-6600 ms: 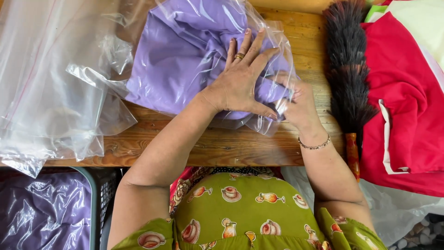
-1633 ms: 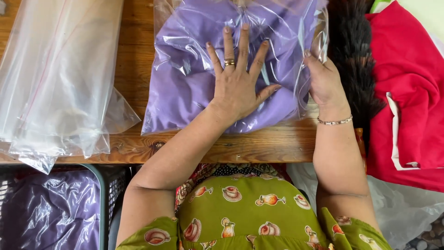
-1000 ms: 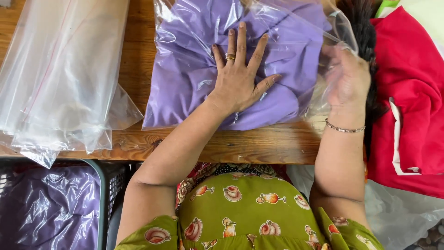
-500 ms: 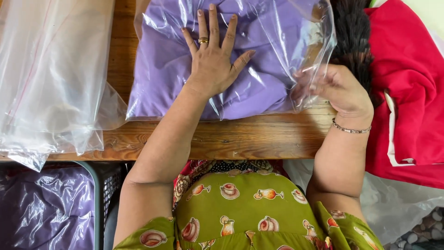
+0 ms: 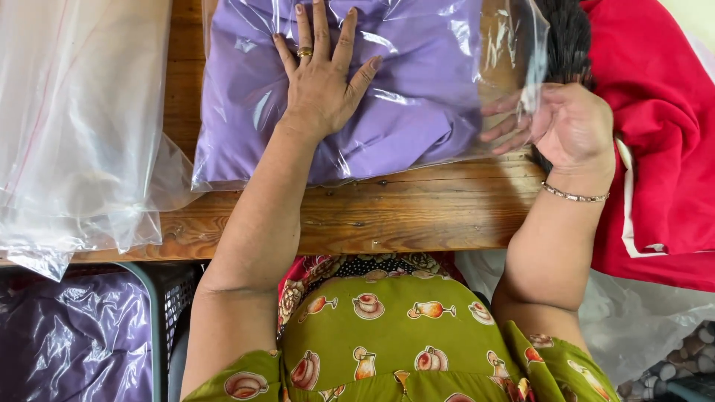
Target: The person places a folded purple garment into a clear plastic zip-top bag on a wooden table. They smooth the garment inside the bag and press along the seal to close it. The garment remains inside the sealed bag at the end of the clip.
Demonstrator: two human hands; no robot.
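Left hand (image 5: 322, 78) flat, fingers spread, pressing bagged purple cloth (image 5: 417, 97); right hand (image 5: 570, 123) fingers pinching clear bag's edge (image 5: 521, 74); wooden table (image 5: 417, 212) below.

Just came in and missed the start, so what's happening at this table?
A person is bagging a purple garment in a clear bag on a wooden table. The left hand presses flat on it; the right hand holds the bag's open edge. Empty bags lie left, red cloth right.
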